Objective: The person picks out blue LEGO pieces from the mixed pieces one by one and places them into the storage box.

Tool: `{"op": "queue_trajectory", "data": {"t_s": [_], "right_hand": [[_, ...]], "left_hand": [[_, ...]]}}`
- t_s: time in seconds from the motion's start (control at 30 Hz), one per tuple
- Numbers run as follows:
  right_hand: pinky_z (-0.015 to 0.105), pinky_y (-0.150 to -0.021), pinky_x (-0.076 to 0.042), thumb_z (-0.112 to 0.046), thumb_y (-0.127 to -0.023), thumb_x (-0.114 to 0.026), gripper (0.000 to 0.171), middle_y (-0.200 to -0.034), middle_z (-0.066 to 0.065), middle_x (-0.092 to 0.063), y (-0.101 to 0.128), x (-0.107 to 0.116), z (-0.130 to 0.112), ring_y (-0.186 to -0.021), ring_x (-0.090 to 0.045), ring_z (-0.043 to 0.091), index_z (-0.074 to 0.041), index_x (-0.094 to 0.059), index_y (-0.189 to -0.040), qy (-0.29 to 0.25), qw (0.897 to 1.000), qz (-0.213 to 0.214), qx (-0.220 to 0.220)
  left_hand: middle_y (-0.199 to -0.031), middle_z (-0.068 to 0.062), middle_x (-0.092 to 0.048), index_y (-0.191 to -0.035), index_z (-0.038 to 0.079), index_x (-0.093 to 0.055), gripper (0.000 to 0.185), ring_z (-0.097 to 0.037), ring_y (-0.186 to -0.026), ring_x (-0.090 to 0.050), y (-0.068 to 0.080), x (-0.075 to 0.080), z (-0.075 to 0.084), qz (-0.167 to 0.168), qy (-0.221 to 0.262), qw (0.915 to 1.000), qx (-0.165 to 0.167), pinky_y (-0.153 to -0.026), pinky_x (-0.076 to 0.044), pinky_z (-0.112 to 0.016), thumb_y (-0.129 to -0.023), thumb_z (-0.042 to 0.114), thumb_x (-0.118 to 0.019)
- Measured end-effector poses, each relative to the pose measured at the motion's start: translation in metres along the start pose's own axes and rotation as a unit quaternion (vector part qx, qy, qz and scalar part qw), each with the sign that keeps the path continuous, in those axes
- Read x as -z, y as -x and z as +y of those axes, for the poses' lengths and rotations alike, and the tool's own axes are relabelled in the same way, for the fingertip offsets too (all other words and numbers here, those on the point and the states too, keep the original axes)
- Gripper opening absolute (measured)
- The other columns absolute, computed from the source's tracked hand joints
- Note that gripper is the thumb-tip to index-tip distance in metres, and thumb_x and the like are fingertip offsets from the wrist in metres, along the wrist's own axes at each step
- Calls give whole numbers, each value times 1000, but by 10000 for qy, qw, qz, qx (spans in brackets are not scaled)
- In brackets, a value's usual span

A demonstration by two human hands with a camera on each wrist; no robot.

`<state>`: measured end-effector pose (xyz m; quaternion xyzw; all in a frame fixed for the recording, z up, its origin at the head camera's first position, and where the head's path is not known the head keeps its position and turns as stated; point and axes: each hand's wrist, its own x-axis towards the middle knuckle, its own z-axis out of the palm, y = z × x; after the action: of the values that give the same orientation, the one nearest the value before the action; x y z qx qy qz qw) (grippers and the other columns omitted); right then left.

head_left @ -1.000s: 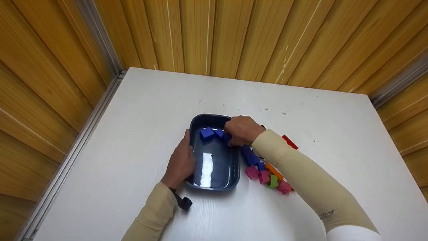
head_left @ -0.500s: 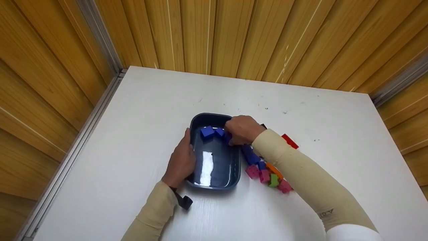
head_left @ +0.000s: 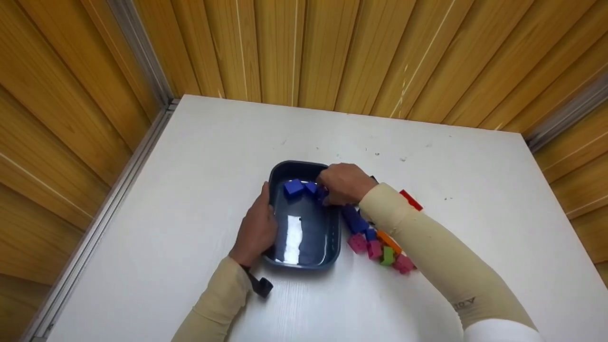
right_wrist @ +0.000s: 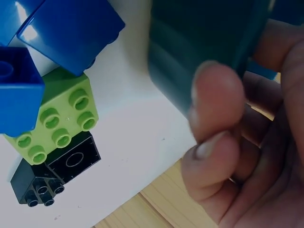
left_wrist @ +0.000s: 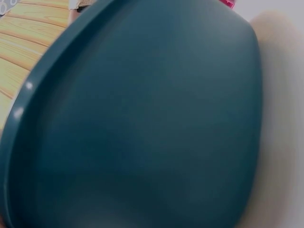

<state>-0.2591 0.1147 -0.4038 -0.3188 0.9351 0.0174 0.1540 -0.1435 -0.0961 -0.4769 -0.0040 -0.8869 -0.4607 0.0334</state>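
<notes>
A dark blue baking dish (head_left: 304,247) stands on the white table, and its outer wall (left_wrist: 152,114) fills the left wrist view. My left hand (head_left: 257,230) grips its left side, fingers along the outside and thumb side over the rim. At the far right corner of the dish, my right hand (head_left: 346,183) reaches over the rim and pinches a blue toy brick (head_left: 321,195), mostly hidden beneath the fingers. Two fingertips (right_wrist: 218,99) curl at the dish wall in the right wrist view. Beside that brick, a blue brick (head_left: 294,188) and a smaller blue piece (head_left: 310,187) lie inside the dish.
Right of the dish lies a loose pile of bricks: a long blue one (head_left: 355,219), pink (head_left: 357,243), orange (head_left: 389,242), green (head_left: 387,256) and red (head_left: 410,200). A light green brick (right_wrist: 61,114) and black pieces (right_wrist: 73,156) show in the right wrist view. Wood-patterned panels (head_left: 313,52) stand behind.
Little differs. The right hand and the blue brick under it shift very slightly at the corner of the dish; the left hand and the other bricks stay put.
</notes>
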Motion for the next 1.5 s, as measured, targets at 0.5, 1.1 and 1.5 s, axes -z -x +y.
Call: {"op": "queue_trajectory", "data": {"t_s": [0.5, 1.1, 1.5], "right_hand": [[52, -99, -58, -25, -97, -72, 35, -121, 15, -76, 40, 35, 48, -111, -72, 33, -8, -72, -128, -596, 9947, 760, -344], [58, -99, -58, -19, -96, -73, 43, -129, 20, -71, 77, -15, 103, -104, -71, 34, -6, -68, -136, -875, 9838, -732, -1382], [56, -107, -54, -15, -94, -74, 37, -123, 12, -74, 64, -30, 60, -112, -69, 34, -8, -71, -130, -812, 9930, -232, -828]], "left_hand": [[-170, -18, -32, -166, 1, -19, 59, -33, -158, -31, -2, 3, 1, -76, 81, 9998, 168, -129, -29, -50, -109, 10, -34], [-171, -17, -31, -166, 1, -19, 59, -33, -158, -31, 0, 5, 0, -22, 100, 9998, 152, -129, -29, -50, -109, 8, -34], [-170, -18, -32, -166, 1, -19, 59, -33, -158, -32, 1, 4, 1, -50, -24, 9998, 172, -129, -30, -49, -109, 9, -35]]}}
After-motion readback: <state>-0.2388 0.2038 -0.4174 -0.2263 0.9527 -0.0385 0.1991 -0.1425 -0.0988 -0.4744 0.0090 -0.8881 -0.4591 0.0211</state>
